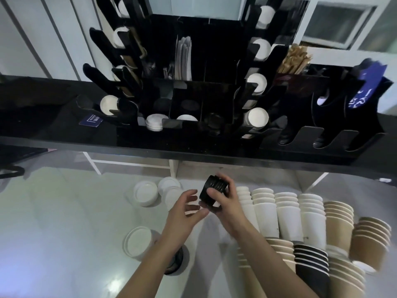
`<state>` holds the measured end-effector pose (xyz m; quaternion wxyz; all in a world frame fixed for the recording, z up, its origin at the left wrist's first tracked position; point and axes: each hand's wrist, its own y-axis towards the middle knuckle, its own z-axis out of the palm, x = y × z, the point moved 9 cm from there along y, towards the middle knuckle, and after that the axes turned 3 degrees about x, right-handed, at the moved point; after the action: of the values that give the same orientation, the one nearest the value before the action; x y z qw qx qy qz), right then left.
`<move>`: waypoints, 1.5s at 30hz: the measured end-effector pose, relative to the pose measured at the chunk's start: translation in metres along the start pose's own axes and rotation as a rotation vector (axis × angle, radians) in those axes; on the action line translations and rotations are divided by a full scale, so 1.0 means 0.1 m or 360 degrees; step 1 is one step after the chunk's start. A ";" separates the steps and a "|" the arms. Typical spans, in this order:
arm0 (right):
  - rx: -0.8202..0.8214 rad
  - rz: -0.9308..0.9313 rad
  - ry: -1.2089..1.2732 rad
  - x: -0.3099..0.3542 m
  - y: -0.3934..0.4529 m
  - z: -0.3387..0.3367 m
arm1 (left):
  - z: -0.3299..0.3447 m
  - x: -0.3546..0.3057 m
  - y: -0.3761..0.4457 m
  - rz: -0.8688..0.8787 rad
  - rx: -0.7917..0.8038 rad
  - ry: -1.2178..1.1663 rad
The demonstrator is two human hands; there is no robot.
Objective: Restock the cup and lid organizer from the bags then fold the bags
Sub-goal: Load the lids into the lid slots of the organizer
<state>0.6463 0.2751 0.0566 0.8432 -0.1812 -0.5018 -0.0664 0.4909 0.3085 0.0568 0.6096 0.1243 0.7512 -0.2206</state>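
My right hand [223, 201] grips a short stack of black lids [213, 187] above the pale lower counter. Just left of the stack, my left hand [187, 206] is spread with loose fingers and holds nothing. The black cup and lid organizer [193, 100] stands on the dark upper shelf, with white lids [154, 122] in its front slots and white cups [256, 117] lying in its side chutes. Stacks of white cups [287, 209], brown cups [339, 220] and black cups [311, 259] lie on the counter to the right. No bag is clearly visible.
Loose stacks of white lids [146, 193] lie left of my hands, another lid stack [136, 243] nearer me, and a dark lid stack [175, 263] under my left forearm. Wooden stirrers [294, 60] and a blue packet [369, 82] sit at the shelf's right.
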 end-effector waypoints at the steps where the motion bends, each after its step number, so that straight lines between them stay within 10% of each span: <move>1: -0.0014 -0.0005 0.0053 0.04 -0.03 -0.02 | 0.10 -0.09 0.00 0.0042 0.0029 -0.0001; 24: -0.0076 -0.0364 -0.0426 1.09 -0.33 -0.71 | 0.96 -0.83 0.18 0.0040 -0.0158 -0.0591; 45: 0.0117 -0.0551 -0.0500 1.86 -0.56 -1.33 | 1.90 -1.57 0.29 -0.0040 0.0327 -0.0972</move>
<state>0.8297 0.1870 0.1746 0.7368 -0.0698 -0.6525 -0.1627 0.7026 0.2548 0.1738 0.7884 0.1040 0.5087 -0.3299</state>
